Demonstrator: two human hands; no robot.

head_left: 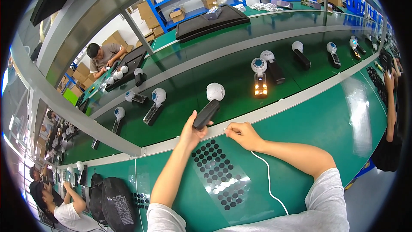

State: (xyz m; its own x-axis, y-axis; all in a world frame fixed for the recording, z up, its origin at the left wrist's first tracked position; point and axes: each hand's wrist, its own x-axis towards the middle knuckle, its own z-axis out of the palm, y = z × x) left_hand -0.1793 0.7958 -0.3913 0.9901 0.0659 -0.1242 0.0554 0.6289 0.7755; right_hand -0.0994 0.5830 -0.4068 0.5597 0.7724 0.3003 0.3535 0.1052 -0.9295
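My left hand [194, 134] is wrapped around the black handle of a handheld device [207, 114] with a round white head. The device is held tilted over the metal edge rail, its head up over the green belt. Just to its right, my right hand [243, 135] pinches the end of a white cable [269, 176], and a small white tip shows at the fingertips. From that hand the cable runs down across the green table to the lower edge. Between my forearms lies a clear sheet [221, 178] with rows of black round pads.
Along the green belt [180, 103] lie several similar devices, one with its handle lit orange [260, 87]. A metal rail [296, 94] divides belt from table. A black bag [113, 202] lies at left. Other people work at left, far left and right. A slanted metal post [86, 116] stands left.
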